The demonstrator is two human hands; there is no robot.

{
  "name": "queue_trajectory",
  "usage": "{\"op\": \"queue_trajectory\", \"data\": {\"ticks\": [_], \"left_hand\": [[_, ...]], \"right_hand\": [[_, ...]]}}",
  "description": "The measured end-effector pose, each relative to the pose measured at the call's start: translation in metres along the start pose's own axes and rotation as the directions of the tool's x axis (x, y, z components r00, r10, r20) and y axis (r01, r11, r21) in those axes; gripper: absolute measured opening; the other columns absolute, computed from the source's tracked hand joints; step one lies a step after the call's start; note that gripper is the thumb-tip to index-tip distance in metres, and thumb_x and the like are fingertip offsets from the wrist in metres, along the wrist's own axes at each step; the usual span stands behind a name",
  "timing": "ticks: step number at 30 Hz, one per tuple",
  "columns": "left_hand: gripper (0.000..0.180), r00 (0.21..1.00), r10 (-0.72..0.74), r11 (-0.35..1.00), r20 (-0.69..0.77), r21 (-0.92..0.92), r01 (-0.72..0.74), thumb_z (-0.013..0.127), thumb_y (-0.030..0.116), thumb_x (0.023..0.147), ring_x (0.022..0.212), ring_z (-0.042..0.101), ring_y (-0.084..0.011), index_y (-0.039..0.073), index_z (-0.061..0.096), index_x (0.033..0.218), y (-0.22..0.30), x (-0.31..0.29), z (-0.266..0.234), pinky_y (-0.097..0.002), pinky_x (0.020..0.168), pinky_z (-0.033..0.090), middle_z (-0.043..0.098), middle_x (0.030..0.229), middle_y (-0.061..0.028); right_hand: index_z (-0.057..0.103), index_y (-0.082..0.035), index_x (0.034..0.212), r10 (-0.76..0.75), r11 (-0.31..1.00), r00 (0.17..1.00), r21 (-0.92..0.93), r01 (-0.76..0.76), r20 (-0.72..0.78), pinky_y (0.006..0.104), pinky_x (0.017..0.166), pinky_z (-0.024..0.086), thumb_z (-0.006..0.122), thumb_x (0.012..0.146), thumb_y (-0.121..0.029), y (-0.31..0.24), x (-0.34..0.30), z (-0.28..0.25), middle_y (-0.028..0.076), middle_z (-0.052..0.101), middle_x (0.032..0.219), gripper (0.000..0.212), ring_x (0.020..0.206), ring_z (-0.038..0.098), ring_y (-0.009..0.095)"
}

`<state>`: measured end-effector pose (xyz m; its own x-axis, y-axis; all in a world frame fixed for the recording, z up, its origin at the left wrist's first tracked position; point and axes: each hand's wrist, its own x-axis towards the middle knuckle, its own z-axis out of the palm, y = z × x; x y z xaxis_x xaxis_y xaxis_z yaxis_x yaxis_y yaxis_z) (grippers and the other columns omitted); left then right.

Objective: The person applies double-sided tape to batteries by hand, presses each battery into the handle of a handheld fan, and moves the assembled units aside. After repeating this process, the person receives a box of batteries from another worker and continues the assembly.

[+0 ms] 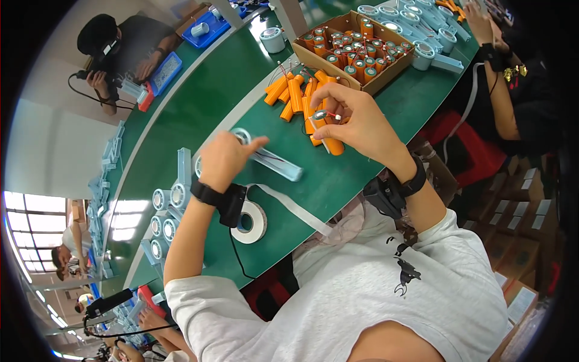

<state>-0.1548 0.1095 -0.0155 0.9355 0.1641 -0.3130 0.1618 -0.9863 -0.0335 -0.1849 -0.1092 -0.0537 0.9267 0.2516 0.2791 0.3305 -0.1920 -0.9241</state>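
Observation:
My right hand [359, 123] is closed, thumb and fingers curled around an orange cylindrical battery [335, 146]. A short red wire with a small white connector [338, 117] comes off the battery's upper end. My left hand [223, 160], smeared by motion, is over the round end of a light blue plastic housing with a long handle [277, 165]. Its thumb sticks out to the right and its other fingers are hidden, so its grip is unclear. Behind the right hand lies a pile of loose orange batteries [294, 95] with wires.
A cardboard box [313, 60] full of orange batteries stands at the back. Light blue housings [179, 196] cluster at left, others [425, 51] at far right. Near my left wrist lies a roll of white tape [258, 223], its strip trailing rightward. Co-workers sit across and to the right.

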Motion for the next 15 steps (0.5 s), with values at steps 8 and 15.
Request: {"op": "queue_trajectory", "data": {"ticks": [8,15], "left_hand": [[0.023,0.371,0.877,0.466,-0.306,0.354,-0.811,0.072,0.021,0.068,0.114,0.042,-0.0300,0.007,0.063,0.084,-0.053,0.016,0.016,-0.0451,0.094,0.032,0.048,0.123,-0.0086],[0.017,0.392,0.864,0.462,-0.316,0.185,-0.868,0.068,0.014,0.070,0.112,0.040,-0.0294,0.011,0.065,0.086,-0.053,0.037,0.056,-0.0449,0.094,0.032,0.047,0.115,-0.0070]], "right_hand": [[0.057,0.001,0.081,-0.054,0.986,0.997,0.153,0.061,-0.046,0.0217,0.071,0.049,0.072,0.067,0.004,0.005,0.005,0.002,0.001,0.056,0.083,0.021,0.076,0.057,0.009],[0.057,0.000,0.079,-0.195,0.981,0.981,0.013,0.195,-0.020,0.0216,0.066,0.049,0.072,0.067,0.003,-0.002,0.015,0.043,0.003,0.054,0.079,0.020,0.073,0.058,0.011]]}}
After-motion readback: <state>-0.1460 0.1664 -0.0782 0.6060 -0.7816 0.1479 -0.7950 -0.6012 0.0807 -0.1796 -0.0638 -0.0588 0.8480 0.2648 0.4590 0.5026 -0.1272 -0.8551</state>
